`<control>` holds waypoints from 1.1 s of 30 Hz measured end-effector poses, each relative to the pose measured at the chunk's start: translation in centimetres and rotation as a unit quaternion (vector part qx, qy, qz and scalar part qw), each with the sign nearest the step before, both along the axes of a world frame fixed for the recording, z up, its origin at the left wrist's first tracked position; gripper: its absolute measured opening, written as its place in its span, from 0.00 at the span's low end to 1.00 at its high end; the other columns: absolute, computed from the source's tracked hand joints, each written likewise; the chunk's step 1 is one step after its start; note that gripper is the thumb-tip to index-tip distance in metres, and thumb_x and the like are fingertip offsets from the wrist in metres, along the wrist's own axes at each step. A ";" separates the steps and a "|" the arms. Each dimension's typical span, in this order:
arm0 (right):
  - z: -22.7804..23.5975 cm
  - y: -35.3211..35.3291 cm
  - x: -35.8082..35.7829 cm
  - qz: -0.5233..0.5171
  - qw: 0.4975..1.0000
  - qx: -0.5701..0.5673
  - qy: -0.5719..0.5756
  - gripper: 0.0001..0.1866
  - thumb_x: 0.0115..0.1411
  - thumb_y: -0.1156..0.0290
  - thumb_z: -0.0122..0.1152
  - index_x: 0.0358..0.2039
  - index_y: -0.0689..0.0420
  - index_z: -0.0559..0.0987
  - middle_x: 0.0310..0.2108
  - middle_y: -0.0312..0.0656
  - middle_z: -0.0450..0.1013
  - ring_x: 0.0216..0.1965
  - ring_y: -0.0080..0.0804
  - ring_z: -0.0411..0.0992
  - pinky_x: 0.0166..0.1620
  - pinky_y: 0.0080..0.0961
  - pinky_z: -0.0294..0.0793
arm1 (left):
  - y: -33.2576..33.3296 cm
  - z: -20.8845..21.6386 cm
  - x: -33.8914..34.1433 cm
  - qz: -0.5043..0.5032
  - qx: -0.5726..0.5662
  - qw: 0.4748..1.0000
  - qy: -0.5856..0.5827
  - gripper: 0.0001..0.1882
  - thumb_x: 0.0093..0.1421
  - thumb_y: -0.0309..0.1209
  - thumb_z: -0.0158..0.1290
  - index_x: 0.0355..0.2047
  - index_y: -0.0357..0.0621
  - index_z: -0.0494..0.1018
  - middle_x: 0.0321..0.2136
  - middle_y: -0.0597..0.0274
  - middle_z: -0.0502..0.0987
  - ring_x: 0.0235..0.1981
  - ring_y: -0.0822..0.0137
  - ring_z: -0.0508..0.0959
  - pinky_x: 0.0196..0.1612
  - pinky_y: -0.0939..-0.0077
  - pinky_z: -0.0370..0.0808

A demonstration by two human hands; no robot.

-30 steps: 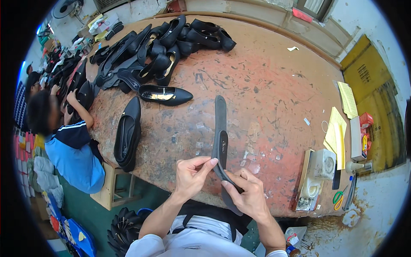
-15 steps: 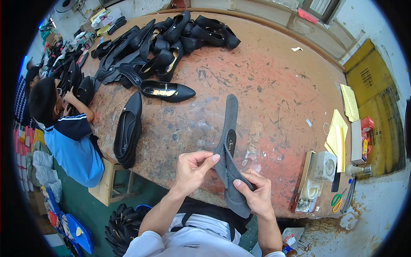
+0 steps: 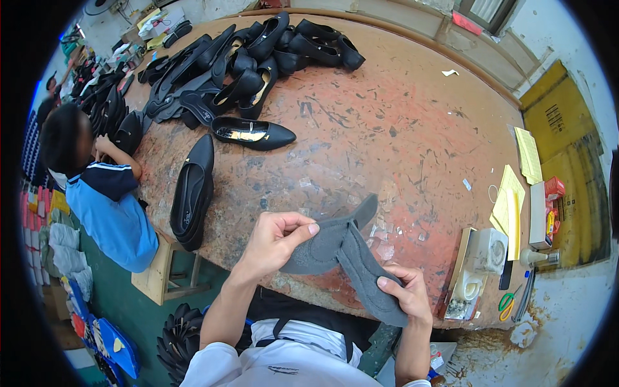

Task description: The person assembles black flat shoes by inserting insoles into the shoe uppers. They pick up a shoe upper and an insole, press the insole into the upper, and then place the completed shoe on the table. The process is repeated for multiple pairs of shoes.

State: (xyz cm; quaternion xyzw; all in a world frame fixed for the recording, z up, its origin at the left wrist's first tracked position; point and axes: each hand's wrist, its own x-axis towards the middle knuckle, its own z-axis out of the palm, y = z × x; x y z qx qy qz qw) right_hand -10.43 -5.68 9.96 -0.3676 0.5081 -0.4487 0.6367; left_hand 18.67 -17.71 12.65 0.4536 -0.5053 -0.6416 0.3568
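Over the near edge of the table I hold grey shoe insoles, their fuzzy undersides showing. My left hand (image 3: 274,242) pinches one insole (image 3: 317,250) between thumb and fingers. The other insole (image 3: 369,277) is gripped near its broad end by my right hand (image 3: 407,291). The two insoles meet at an angle near the middle; whether they are still stuck together there I cannot tell. To the left, a black pointed shoe (image 3: 193,193) stands upright with an insole in it. Beyond it another black shoe (image 3: 255,133) shows a shiny gold patch inside.
A heap of black shoes and loose insoles (image 3: 193,103) covers the table's far left. A co-worker in a blue shirt (image 3: 109,206) sits at the left edge. At right are a white dispenser (image 3: 487,250), scissors (image 3: 507,306) and yellow sheets (image 3: 506,200).
The insoles, one lying along the other before, now spread apart at an angle. My left hand has moved slightly left and up, my right hand to the right.
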 end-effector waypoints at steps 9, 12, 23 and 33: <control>0.4 1.4 -2.5 0.017 1.000 0.007 0.017 0.14 0.61 0.74 0.75 0.45 0.69 0.88 0.36 0.40 0.80 0.37 0.25 0.75 0.43 0.26 0.72 | -0.2 1.2 1.3 -0.061 0.007 0.996 -0.058 0.09 0.68 0.26 0.65 0.42 0.29 0.86 0.34 0.60 0.88 0.36 0.77 0.83 0.41 0.79 0.80; 0.4 1.6 -2.9 0.016 1.000 0.008 0.014 0.14 0.61 0.74 0.75 0.45 0.69 0.88 0.35 0.40 0.80 0.37 0.26 0.75 0.43 0.26 0.72 | -0.4 1.3 1.7 -0.052 0.011 0.997 -0.048 0.09 0.68 0.25 0.65 0.42 0.29 0.86 0.34 0.61 0.87 0.35 0.77 0.83 0.41 0.79 0.79; -1.6 2.5 -5.5 -0.052 0.998 -0.022 0.009 0.12 0.65 0.76 0.72 0.47 0.68 0.87 0.40 0.38 0.83 0.41 0.23 0.79 0.46 0.22 0.77 | -0.9 0.4 2.5 0.131 -0.069 0.989 -0.006 0.09 0.70 0.29 0.63 0.40 0.33 0.85 0.29 0.74 0.81 0.29 0.84 0.73 0.34 0.84 0.70; -4.1 -0.2 -3.4 -0.300 0.950 -0.066 -0.065 0.09 0.76 0.69 0.59 0.47 0.60 0.83 0.38 0.34 0.83 0.35 0.20 0.79 0.41 0.19 0.78 | -6.6 -6.5 -3.7 0.027 -0.303 0.899 -0.315 0.28 0.74 0.41 0.54 0.60 0.24 0.71 0.57 0.30 0.74 0.59 0.34 0.76 0.65 0.47 0.72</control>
